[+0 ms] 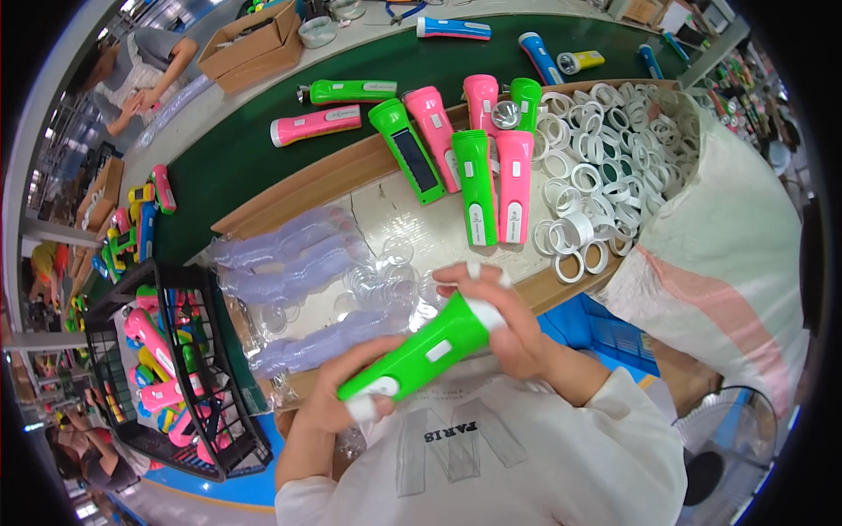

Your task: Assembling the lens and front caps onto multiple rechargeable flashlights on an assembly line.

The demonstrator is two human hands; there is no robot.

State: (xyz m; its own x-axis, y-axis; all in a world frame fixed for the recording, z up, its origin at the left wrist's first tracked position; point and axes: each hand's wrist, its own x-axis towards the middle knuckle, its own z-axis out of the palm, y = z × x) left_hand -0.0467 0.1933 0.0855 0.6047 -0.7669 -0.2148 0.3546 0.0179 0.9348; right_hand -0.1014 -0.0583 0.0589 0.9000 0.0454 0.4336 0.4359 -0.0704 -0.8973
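A green flashlight (pixel 419 358) lies slantwise across my front, above the near edge of the cardboard tray. My left hand (pixel 335 379) is wrapped round its tail end. Around the head end, at a white ring (pixel 484 313), my right hand (pixel 517 333) is closed, with some fingers raised. White coverings show on several fingertips. Just beyond, green flashlights (pixel 474 188) and pink flashlights (pixel 516 188) lie across the tray (pixel 395 206). Loose clear lens discs (pixel 377 282) and wrapped stacks of discs (pixel 294 272) are left of my right hand. White rings (pixel 583 178) are heaped to the right.
A green conveyor belt (pixel 232 162) runs behind the tray, carrying more flashlights. At left stands a black crate (pixel 197 351) full of colourful flashlights. A white woven sack (pixel 737 237) bulges at right, near a fan (pixel 732 438). Another person (pixel 145 79) sits across the belt.
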